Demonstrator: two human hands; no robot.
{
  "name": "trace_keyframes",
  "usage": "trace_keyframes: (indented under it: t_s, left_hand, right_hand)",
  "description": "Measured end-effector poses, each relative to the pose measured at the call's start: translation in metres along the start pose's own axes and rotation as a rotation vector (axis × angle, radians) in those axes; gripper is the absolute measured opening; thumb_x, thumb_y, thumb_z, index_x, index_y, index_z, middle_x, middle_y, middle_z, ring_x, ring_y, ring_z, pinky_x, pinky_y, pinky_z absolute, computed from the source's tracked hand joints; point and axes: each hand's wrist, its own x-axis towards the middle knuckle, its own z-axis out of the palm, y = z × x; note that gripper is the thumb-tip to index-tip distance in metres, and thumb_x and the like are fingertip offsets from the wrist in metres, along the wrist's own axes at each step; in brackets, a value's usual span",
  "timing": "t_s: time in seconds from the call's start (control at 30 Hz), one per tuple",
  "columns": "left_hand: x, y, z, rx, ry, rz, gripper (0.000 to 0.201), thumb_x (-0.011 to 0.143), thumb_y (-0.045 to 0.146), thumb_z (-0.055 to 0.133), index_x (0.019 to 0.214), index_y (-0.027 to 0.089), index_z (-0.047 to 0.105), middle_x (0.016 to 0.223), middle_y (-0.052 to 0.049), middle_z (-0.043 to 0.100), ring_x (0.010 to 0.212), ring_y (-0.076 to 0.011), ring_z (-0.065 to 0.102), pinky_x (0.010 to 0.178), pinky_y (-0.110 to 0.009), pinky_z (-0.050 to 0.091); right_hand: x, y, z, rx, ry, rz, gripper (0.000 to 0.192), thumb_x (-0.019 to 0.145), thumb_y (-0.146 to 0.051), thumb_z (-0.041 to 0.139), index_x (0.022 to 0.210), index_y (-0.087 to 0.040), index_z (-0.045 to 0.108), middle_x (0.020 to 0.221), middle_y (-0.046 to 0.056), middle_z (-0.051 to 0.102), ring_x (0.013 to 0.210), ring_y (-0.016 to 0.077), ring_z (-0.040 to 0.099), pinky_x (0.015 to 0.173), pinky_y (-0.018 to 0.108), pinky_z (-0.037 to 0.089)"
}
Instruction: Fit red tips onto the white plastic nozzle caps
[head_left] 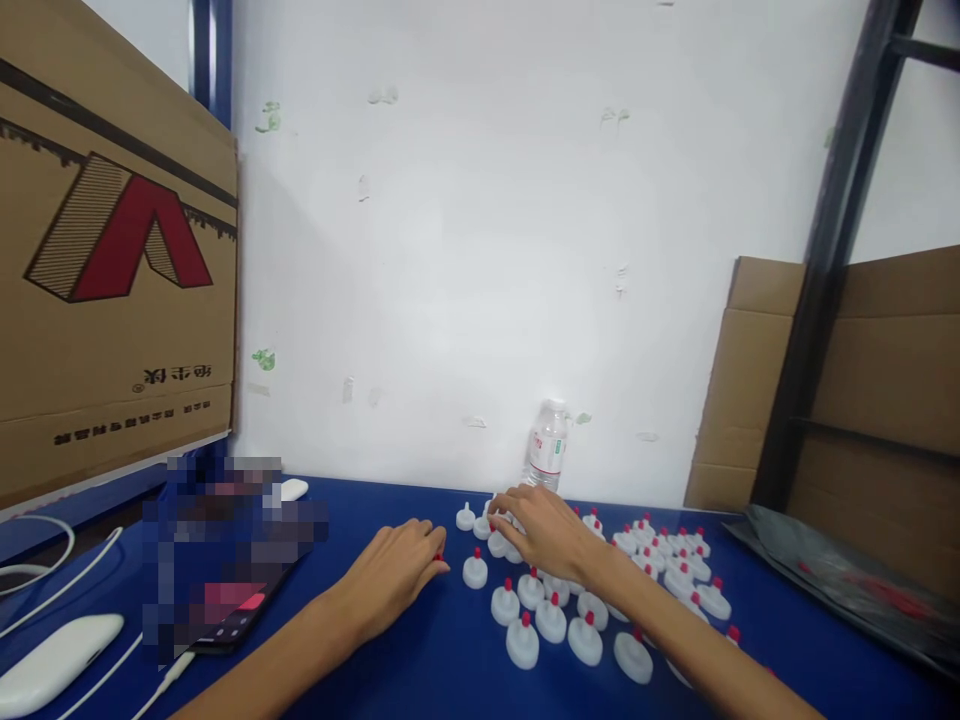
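My left hand (401,565) is closed in a pinch above the blue table, with a small red cap (440,557) showing at its fingertips. Over the back of a group of white nozzle lids, my right hand (541,525) reaches with curved fingers; a gap shows between its thumb and fingers. Just left of it stands a white lid with a bare nozzle (465,517). Between the hands sits a white lid with a red tip (475,568). Several more red-tipped lids (523,642) spread below and right of my right forearm, which hides some of them.
A clear plastic bottle (547,445) stands by the white wall. At left lie a phone (232,610), partly blurred, a white device (60,660) and cables. A large cardboard box (120,350) rises behind them. A dark plastic bag (847,580) lies at right.
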Motion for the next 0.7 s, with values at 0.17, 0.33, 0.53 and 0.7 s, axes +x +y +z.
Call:
trace_keyframes:
  t_s: [0.17,0.33,0.53,0.7]
  left_hand:
    - [-0.001,0.002,-0.002,-0.029,0.01,0.022,0.012,0.102,0.025,0.054,0.095,0.021,0.064,0.1,-0.003,0.068,0.092,-0.0221,0.065,0.068,-0.029,0.039]
    - [-0.002,0.0,0.0,-0.054,0.029,0.031,0.013,0.101,0.024,0.054,0.093,0.022,0.064,0.097,-0.002,0.068,0.089,-0.0214,0.064,0.066,-0.029,0.037]
    - [-0.002,-0.001,0.004,-0.079,0.055,0.052,0.014,0.101,0.028,0.054,0.094,0.023,0.066,0.094,-0.001,0.068,0.087,-0.0212,0.065,0.066,-0.029,0.039]
    - [0.0,-0.001,0.003,-0.106,0.103,0.029,0.023,0.103,0.028,0.047,0.097,0.023,0.068,0.094,-0.004,0.066,0.085,-0.0211,0.066,0.067,-0.028,0.043]
  right_hand:
    - [-0.003,0.004,0.004,-0.002,-0.08,0.01,0.028,0.1,-0.038,0.05,0.095,-0.023,0.073,0.072,0.004,0.074,0.066,0.0215,0.069,0.059,0.028,0.041]
    - [-0.003,0.004,0.001,0.008,-0.081,0.038,0.035,0.1,-0.046,0.049,0.093,-0.023,0.074,0.064,0.004,0.071,0.062,0.0219,0.067,0.06,0.029,0.042]
    - [-0.002,0.0,0.0,0.056,-0.029,-0.006,0.047,0.106,-0.048,0.031,0.113,-0.023,0.069,0.106,0.008,0.074,0.101,0.0238,0.066,0.087,0.036,0.047]
    - [-0.005,0.004,0.014,0.154,-0.122,-0.081,0.052,0.107,-0.051,0.025,0.14,-0.025,0.057,0.143,0.008,0.059,0.139,0.0287,0.043,0.115,0.051,0.029]
